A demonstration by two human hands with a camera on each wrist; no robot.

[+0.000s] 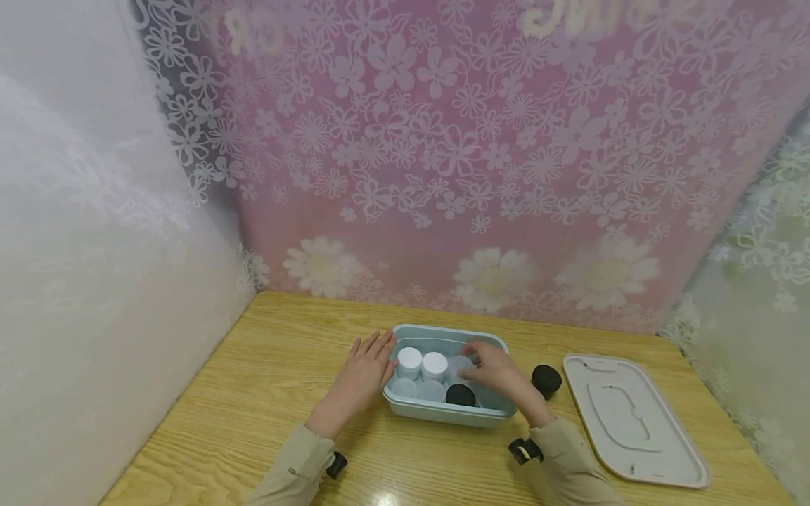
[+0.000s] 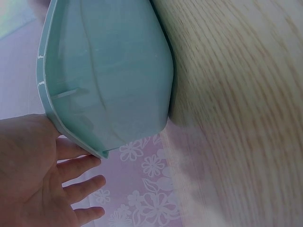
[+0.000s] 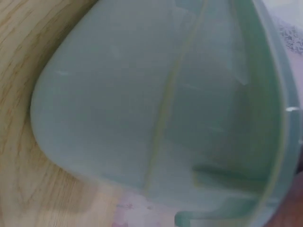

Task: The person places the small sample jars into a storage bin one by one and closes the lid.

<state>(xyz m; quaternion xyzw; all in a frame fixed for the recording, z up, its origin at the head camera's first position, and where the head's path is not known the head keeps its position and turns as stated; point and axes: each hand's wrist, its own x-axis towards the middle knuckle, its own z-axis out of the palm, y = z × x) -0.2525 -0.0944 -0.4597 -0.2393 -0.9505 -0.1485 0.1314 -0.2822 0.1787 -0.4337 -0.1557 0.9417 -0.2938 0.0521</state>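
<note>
Smooth teal plastic tub (image 1: 443, 411), round jars (image 1: 409, 361) inside, on grained wood.

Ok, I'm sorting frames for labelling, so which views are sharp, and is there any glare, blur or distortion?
Head view: wide-angle bend at the edges, a glare spot on the table near the bottom, the right hand slightly smeared over the tub. Left wrist view: tub wall fairly clear, wood grain blurred, left hand readable. Right wrist view: soft all over, filled by the tub, hand barely in frame.
</note>
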